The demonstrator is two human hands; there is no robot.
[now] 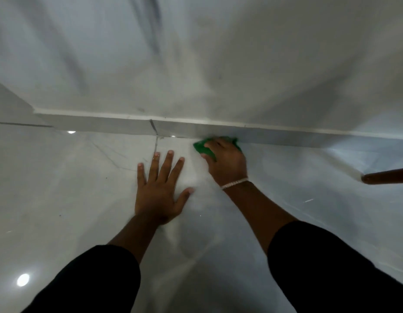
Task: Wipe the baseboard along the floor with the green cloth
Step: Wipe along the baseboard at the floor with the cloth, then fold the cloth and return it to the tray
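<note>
Green cloth (203, 148): mostly hidden under the right hand (227, 164); only a crumpled left edge and a strip at the far side show. Fabric texture too blurred to make out. The cloth sits at the foot of the grey tile baseboard (119, 126), where it meets the glossy pale marble-look floor (60, 188), right of centre.

Right hand: fingers curled down over the cloth, clamping it against the floor and baseboard junction. Fingertips hidden behind the cloth and knuckles. A thin pale beaded bracelet (234, 183) circles the wrist.

Left hand (159, 190): flat on the floor, fingers spread wide, palm down, holding nothing, just left of the right hand and nearer than the baseboard.

Both forearms are bare; black sleeves (331, 267) are cut off by the bottom edge.

Surroundings: white wall (196, 64) above the baseboard, with blurred dark streaks at upper left. A dark vertical joint (153, 126) breaks the baseboard left of the cloth. A brown wooden rod-like object (385, 176) enters from the right edge, cut off; identity unclear. Bright light reflections show on the floor at near left.

No writing or labels readable.
</note>
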